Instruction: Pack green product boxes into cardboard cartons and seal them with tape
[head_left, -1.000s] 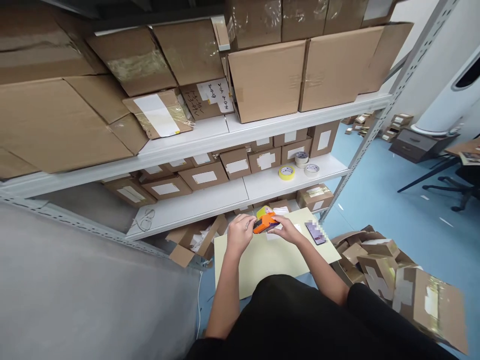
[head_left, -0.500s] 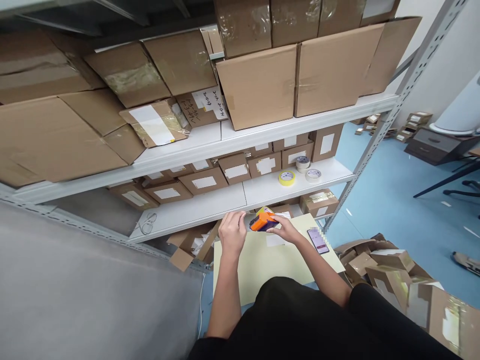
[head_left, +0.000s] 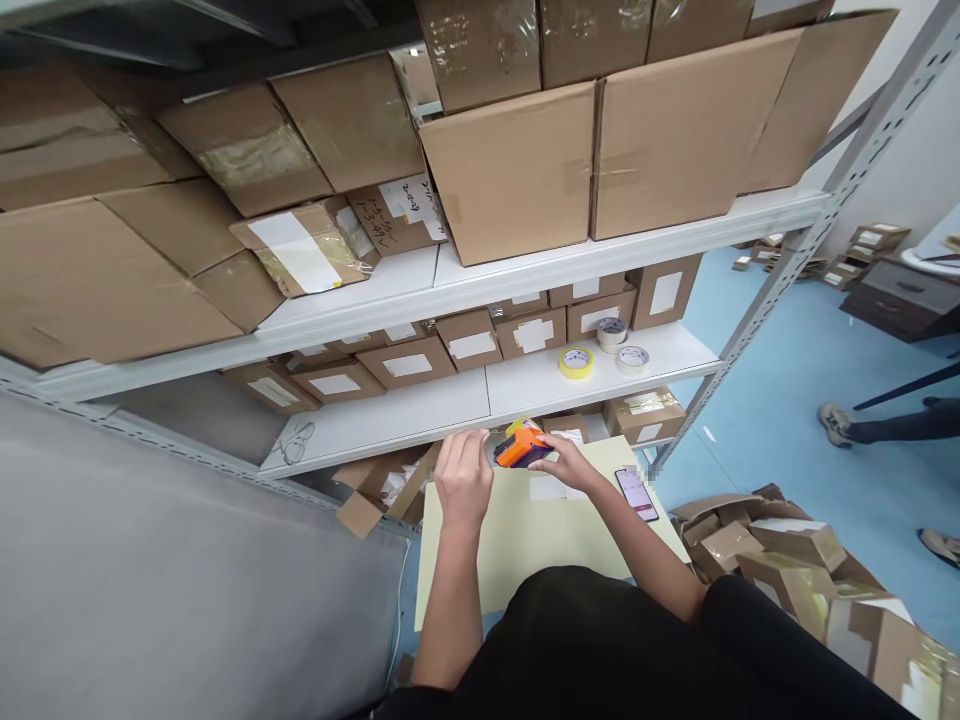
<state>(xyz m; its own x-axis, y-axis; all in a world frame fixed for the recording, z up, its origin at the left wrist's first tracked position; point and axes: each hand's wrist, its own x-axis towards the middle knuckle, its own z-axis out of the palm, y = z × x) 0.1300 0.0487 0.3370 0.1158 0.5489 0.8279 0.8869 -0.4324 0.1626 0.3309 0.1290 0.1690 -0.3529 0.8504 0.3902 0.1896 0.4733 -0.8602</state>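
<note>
Over the pale tabletop (head_left: 517, 550), the right hand (head_left: 568, 463) grips an orange dispenser (head_left: 520, 445); the left hand (head_left: 463, 475) curls beside it (holding anything? too small to tell). A loose grip could drop it.

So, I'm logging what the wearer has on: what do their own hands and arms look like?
The left hand and right hand are ungloved. The forearms look bare up to the black sleeves, which end near the elbows; the top is black too.
</note>
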